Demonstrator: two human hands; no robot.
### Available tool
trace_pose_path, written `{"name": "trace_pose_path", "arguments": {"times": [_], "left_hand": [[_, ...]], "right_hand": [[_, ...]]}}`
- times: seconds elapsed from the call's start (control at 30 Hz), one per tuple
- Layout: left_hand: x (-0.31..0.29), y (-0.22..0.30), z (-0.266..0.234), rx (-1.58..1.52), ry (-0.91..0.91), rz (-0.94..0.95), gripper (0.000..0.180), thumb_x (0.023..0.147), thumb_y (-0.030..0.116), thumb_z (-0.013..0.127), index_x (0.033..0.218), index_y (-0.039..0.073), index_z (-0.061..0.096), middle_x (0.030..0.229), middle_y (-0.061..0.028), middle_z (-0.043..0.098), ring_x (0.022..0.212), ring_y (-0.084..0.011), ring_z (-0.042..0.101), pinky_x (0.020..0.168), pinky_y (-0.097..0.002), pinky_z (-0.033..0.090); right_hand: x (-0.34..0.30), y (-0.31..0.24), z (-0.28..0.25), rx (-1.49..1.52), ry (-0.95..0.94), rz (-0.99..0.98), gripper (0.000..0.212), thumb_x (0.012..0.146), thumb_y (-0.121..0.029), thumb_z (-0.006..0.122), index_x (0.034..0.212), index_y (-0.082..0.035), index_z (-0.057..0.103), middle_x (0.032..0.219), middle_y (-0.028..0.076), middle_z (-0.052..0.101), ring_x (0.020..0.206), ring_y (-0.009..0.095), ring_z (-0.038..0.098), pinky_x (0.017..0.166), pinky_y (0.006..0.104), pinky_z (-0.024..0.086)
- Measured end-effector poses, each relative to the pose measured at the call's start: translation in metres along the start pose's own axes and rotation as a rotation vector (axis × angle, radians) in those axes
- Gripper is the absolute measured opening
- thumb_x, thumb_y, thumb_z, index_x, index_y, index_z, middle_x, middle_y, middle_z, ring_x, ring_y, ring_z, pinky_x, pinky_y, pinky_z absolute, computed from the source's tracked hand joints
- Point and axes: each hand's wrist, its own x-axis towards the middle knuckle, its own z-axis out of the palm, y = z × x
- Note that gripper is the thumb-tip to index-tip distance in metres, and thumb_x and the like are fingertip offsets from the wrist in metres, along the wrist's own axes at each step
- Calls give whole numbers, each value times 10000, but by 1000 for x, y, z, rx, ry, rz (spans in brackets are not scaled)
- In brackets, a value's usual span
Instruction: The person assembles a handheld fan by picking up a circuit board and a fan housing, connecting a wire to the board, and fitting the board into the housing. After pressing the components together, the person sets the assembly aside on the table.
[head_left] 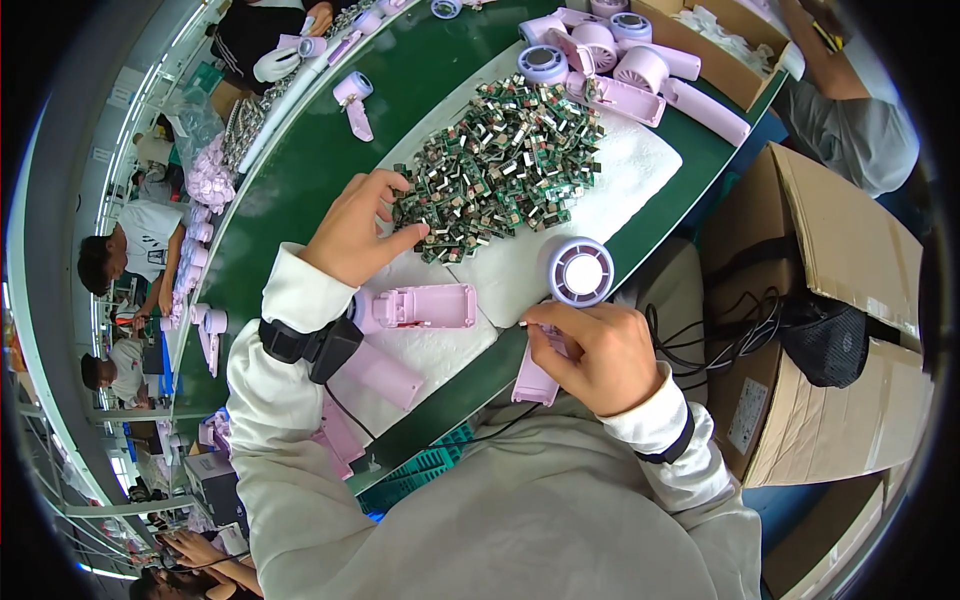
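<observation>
A heap of small green circuit boards (505, 165) lies on a white foam sheet (635, 160). My left hand (360, 230) is at the heap's left edge, thumb and fingers apart and curved, the fingertips against the outermost boards. Closed around the pink handle of a handheld fan (580, 272) is my right hand (600, 355); the fan's round purple-rimmed head points away from me. A tiny pale tip shows at its thumb and forefinger, too small to name. Between my hands lies an opened pink fan housing (430, 306), with red wire inside. Another pink handle (378, 372) lies nearer me.
Several pink fan parts (610, 65) are piled at the far right beside an open carton (715, 45). One fan (354, 100) lies on the green table (300, 180) at far left. A large cardboard box (830, 400) with black cables stands to my right. Other people work across the line.
</observation>
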Motion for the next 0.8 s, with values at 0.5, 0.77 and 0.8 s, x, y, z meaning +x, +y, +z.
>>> {"name": "trace_pose_path", "arguments": {"times": [0.5, 0.77, 0.8], "left_hand": [[15, -12, -7, -91, 42, -121, 195, 945, 107, 700, 1101, 10, 635, 957, -75, 682, 760, -140, 647, 675, -296, 531], [-17, 22, -9, -485, 128, -188, 155, 988, 5, 612, 1136, -15, 654, 985, -73, 700, 839, -127, 678, 738, -269, 554], [-25, 36, -8, -628, 148, -191, 172, 986, -16, 601, 1149, -17, 657, 973, -79, 702, 841, -136, 685, 746, -270, 555]], "right_hand": [[0, -11, 1, 40, 58, -21, 155, 832, -54, 733, 985, -78, 735, 578, 30, 551, 486, 174, 562, 501, 323, 460], [-5, -7, -6, 181, -7, 22, 143, 877, -36, 717, 1019, -42, 723, 551, 24, 511, 463, 165, 525, 481, 317, 421], [-4, -7, -7, 221, -8, 33, 143, 877, -29, 716, 1019, -35, 723, 542, 16, 495, 454, 151, 508, 474, 307, 405]]}}
